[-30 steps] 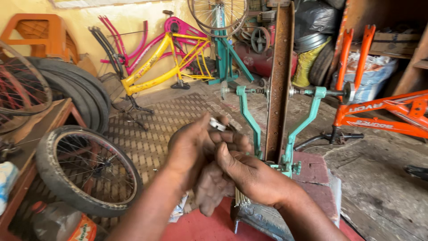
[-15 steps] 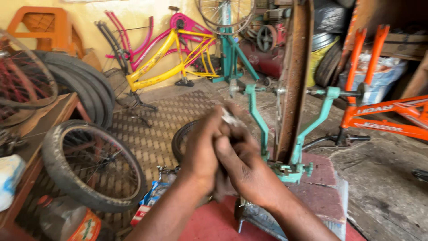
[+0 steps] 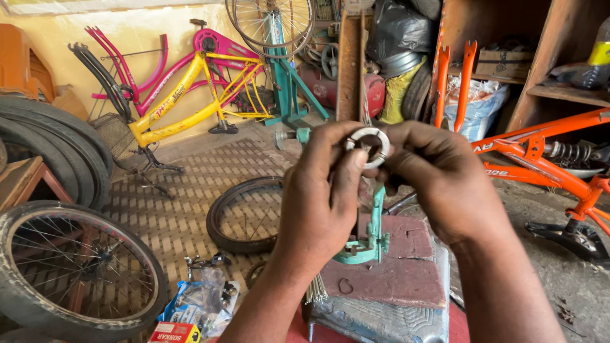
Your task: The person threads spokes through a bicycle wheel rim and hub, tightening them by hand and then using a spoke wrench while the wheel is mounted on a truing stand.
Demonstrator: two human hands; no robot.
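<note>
Hands pinch round metal ring.

A yellow bike frame leans by the wall with a pink frame behind it, and an orange frame lies at the right. A spoked wheel sits at the lower left beside stacked tyres, and a bare tyre lies on the patterned floor. Small packets, perhaps spare parts, lie near a teal stand on a reddish block.
</note>
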